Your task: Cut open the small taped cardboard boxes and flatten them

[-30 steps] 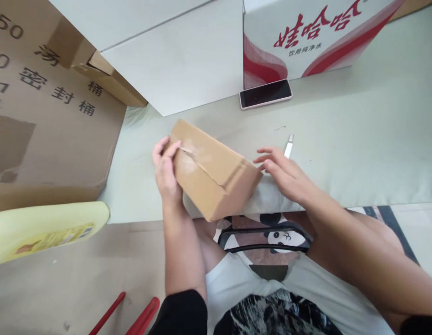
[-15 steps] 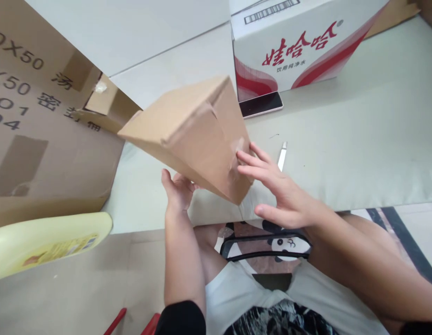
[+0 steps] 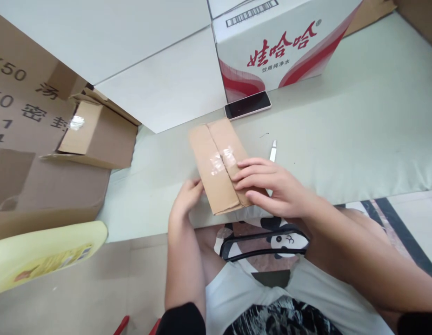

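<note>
A small brown cardboard box (image 3: 216,174), taped across its seam with clear tape, sits in front of me on the pale green tabletop. My left hand (image 3: 188,197) is at its left side, fingers curled against the edge and partly hidden by the box. On the box's right part lie the fingers of my right hand (image 3: 271,184), stretched out and slightly apart. Just beyond that hand is a slim white tool (image 3: 273,151) with a metallic tip, its lower end hidden behind the fingers.
A black-screened phone (image 3: 248,105) lies against a white and red carton (image 3: 271,56) at the back. Another open cardboard box (image 3: 100,135) stands left, beside a large printed carton (image 3: 13,177). A pale yellow container (image 3: 48,256) is at the lower left by the table edge.
The cardboard box has been turned and lowered from a tilted, raised position, so its taped face now points up. Both hands moved with it, and the view shifted slightly.
</note>
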`<state>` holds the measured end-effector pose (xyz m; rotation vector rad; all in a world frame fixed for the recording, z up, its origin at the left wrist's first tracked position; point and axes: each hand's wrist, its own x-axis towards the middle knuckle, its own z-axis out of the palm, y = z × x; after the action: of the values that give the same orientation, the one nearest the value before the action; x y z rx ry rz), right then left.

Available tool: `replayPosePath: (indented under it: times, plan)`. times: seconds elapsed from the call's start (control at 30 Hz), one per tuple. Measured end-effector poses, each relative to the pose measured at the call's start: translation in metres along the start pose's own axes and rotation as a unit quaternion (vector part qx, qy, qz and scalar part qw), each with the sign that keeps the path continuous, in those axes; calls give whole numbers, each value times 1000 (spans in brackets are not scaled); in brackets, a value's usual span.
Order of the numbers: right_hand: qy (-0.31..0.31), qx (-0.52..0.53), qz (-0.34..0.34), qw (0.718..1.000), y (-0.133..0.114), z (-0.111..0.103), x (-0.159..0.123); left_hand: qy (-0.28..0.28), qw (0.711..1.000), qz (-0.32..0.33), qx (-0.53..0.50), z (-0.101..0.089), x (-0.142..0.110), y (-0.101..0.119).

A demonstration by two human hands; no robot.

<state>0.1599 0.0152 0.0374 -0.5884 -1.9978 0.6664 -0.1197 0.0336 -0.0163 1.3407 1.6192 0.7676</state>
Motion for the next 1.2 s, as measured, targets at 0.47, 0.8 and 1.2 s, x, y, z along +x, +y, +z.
replayPosePath:
  times: [0.47, 0.8, 1.2]
  plan:
    - [-1, -238, 502, 832, 18, -12, 3, 70, 886, 449, 95, 14, -18, 35]
    - [-155, -274, 562, 765, 44, -14, -6, 70, 896, 431, 82, 11, -20, 31]
    - [273, 122, 289, 909, -9, -18, 9, 130, 899, 412, 79, 43, -37, 39]
